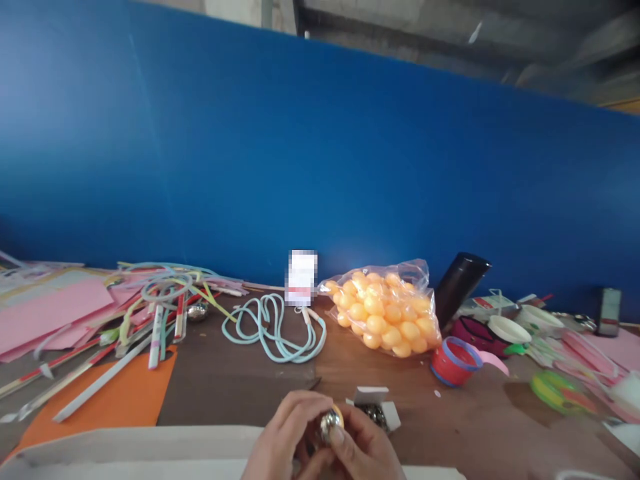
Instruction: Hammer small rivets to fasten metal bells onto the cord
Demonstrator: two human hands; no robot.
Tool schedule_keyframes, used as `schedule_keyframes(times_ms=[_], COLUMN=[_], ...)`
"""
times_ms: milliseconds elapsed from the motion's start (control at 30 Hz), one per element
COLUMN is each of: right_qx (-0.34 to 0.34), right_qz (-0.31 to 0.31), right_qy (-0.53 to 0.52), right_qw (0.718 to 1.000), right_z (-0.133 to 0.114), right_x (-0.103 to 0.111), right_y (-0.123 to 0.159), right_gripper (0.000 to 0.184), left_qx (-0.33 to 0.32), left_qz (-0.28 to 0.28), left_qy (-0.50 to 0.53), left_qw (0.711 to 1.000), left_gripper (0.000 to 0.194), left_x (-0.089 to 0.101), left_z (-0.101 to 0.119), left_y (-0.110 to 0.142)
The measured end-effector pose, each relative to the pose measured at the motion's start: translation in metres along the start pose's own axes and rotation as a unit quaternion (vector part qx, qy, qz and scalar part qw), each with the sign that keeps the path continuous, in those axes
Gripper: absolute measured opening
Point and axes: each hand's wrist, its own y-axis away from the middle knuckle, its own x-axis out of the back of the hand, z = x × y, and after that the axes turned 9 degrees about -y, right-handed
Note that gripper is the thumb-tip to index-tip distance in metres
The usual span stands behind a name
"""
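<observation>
Blue paneling (310, 153) rises behind a cluttered brown table (240, 400). At the near side, the left hand (295, 433) and right hand (367, 443) meet with fingers curled in, both grasping one silvery ball (330, 424); the right thumb presses on it, and a yellow edge, perhaps part of another piece, shows behind it.

Just beside the right hand, on its far side, stands one small open box (373, 410) of dark metallic bits, too small to count. Beyond the hands lie one looped pale-blue cord (280, 343), one white badge (301, 277) against the paneling, and one clear bag of orange balls (383, 310), too overlapped to count. One red cup (455, 363) is right of that bag, near one black cylinder (460, 287).

Brown tabletop shows between hands and cord, and right of the box. One orange sheet (110, 400) lies left of the hands; a pale raised edge (140, 443) runs along the near side.
</observation>
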Motion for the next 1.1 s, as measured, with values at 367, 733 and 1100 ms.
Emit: schedule_keyframes(times_ms=[367,733,1100], right_qx=[-0.014,-0.04,-0.047], right_qz=[-0.008,0.033,0.004], right_qy=[0.056,0.097,0.085], right_qw=[0.998,0.994,0.995], right_z=[-0.017,-0.013,-0.018], right_x=[-0.012,-0.016,-0.016], right_y=[0.009,0.009,0.012], right_gripper=[0.051,0.044,0.042], left_qx=[0.076,0.056,0.054], left_qz=[-0.049,-0.055,-0.057], left_qy=[0.003,-0.039,-0.042], left_qw=[0.996,0.996,0.996], left_gripper=[0.037,0.039,0.037], left_x=[0.015,0.016,0.018], left_z=[0.013,0.014,0.018], left_y=[-0.003,0.0,-0.002])
